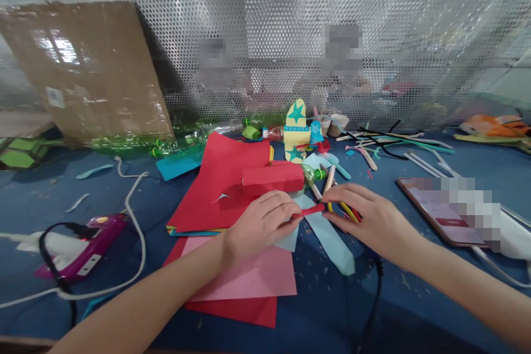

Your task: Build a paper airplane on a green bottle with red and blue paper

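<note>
A narrow red paper strip [312, 210] stretches between my two hands, pinched at both ends. My left hand [265, 217] is closed on its left end, above the edge of the paper stack. The right end sits between the thumb and fingers of my right hand [365, 211]. Just behind my left hand lies a green plastic bottle [310, 173] on its side, its body wrapped in red paper [272, 178]. Beneath the strip is a light blue paper piece [329, 237]. Yellow-handled scissors or similar tools [348, 211] show partly behind my right hand.
Red sheets [219, 177] and pink paper [249, 274] lie at the centre. A purple power strip [93, 246] with cables is at left, a phone [440, 213] at right. Behind stand a cardboard sheet [91, 72], a yellow paper figure [295, 133] and a perforated metal screen [274, 22].
</note>
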{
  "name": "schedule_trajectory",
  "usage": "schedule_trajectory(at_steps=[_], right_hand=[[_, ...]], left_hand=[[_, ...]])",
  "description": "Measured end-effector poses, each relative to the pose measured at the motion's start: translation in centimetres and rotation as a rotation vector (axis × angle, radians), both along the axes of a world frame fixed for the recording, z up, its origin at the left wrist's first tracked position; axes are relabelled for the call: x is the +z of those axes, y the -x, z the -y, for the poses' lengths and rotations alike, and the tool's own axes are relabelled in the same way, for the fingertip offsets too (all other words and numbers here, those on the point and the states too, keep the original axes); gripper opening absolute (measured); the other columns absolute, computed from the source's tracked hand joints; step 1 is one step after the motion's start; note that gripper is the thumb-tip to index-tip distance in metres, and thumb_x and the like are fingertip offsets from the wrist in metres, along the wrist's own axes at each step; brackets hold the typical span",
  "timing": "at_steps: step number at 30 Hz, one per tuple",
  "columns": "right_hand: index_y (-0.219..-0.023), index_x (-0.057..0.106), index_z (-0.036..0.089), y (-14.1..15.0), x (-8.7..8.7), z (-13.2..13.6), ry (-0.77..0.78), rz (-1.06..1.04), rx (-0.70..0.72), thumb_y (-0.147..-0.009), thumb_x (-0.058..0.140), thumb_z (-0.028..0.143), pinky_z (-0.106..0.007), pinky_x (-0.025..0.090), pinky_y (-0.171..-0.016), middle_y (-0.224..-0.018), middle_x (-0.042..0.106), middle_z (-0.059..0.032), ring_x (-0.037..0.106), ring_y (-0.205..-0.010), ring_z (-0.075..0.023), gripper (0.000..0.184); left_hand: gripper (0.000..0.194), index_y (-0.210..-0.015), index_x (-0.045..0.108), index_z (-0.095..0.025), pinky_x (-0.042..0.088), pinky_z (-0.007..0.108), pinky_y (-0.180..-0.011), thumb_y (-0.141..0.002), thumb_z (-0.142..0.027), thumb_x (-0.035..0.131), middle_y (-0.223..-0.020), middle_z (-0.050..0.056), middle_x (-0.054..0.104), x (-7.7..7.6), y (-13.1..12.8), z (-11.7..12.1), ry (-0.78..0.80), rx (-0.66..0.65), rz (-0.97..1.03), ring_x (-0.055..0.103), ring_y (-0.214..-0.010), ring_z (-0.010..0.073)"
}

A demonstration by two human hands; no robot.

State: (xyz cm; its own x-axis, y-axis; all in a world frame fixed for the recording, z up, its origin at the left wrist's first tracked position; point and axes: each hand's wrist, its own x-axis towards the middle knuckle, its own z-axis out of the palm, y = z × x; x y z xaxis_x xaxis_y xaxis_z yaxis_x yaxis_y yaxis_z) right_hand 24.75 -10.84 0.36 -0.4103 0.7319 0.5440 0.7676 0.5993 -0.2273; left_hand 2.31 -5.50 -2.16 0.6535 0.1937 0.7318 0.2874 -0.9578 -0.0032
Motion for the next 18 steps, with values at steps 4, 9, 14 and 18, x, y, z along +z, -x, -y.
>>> schedule_trajectory(at_steps=[4, 9, 14, 18], right_hand=[[-0.094, 0.063, 0.018, 0.2, -0.4, -0.9, -0.022, -0.030, 0.031, -0.089, 0.056, 0.019, -0.027, 0.053, -0.083, -0.093, 0.070, -0.0074, 0.067, -0.087, -0.0177, 0.009], [-0.088, 0.065, 0.020, 0.6, -0.2, -1.6, 0.148, -0.141, 0.019, -0.087, 0.057, 0.018, -0.028, 0.052, -0.080, -0.090, 0.070, -0.0045, 0.066, -0.085, -0.0173, 0.009], [-0.081, 0.067, 0.022, 1.1, -0.2, -2.9, 0.372, -0.327, -0.032, -0.081, 0.060, 0.020, -0.030, 0.050, -0.074, -0.082, 0.070, -0.0020, 0.064, -0.077, -0.0175, 0.007], [-0.080, 0.066, 0.021, 1.2, -0.7, -4.1, 0.471, -0.404, -0.021, -0.080, 0.061, 0.030, -0.027, 0.051, -0.061, -0.075, 0.068, -0.0009, 0.062, -0.065, -0.0153, 0.010]], left_hand=[[0.005, -0.089, 0.055, -0.019, 0.052, 0.028, -0.076, -0.090, -0.015, 0.053, -0.080, 0.002, 0.065, -0.1, 0.1, -0.2, 0.082, 0.003, 0.042, 0.061, -0.080, 0.0147], [0.005, -0.084, 0.057, -0.020, 0.051, 0.026, -0.076, -0.089, -0.018, 0.055, -0.080, 0.002, 0.066, -0.1, 0.1, -0.7, 0.244, 0.042, 0.113, 0.061, -0.080, 0.0145], [0.006, -0.078, 0.060, -0.020, 0.050, 0.025, -0.069, -0.084, -0.019, 0.061, -0.077, 0.000, 0.067, 0.2, -0.2, -1.0, 0.500, 0.147, 0.187, 0.061, -0.073, 0.0134], [0.005, -0.076, 0.061, -0.020, 0.049, 0.024, -0.065, -0.081, -0.020, 0.062, -0.075, -0.001, 0.066, 0.8, -0.4, -1.3, 0.645, 0.215, 0.205, 0.060, -0.069, 0.0128]])
